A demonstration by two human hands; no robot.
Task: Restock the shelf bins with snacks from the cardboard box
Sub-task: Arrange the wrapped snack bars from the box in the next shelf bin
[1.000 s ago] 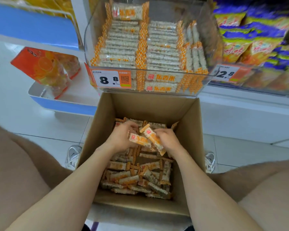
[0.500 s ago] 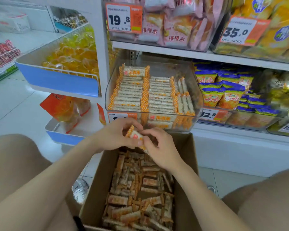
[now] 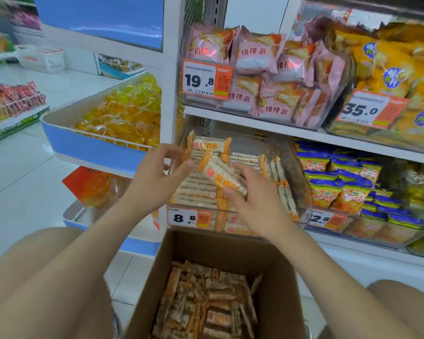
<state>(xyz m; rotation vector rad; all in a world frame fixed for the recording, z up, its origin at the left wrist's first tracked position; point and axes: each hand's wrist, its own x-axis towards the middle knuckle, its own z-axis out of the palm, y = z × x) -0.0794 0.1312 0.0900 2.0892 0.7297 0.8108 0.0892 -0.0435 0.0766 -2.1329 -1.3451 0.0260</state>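
A white snack bar (image 3: pixel 220 172) with orange checkered ends hangs tilted just above the clear shelf bin (image 3: pixel 301 184). My left hand (image 3: pixel 154 179) pinches its upper left end. My right hand (image 3: pixel 257 206) grips its lower right end, thumb underneath. The bin holds neat rows of the same bars (image 3: pixel 198 192) and carries an 8.8 price tag (image 3: pixel 181 217). Below it stands the open cardboard box (image 3: pixel 279 277), with several loose bars (image 3: pixel 206 304) lying in it.
Pink snack bags (image 3: pixel 260 69) and yellow bags (image 3: pixel 389 69) fill the shelf above. Blue and orange bags (image 3: pixel 340 189) sit right of the bin. A blue-fronted tray of orange jellies (image 3: pixel 123 113) juts out at the left. My knees flank the box.
Both hands rose from the box to the bin's mouth, carrying a bar. The view tilted up, so the upper shelf now shows.
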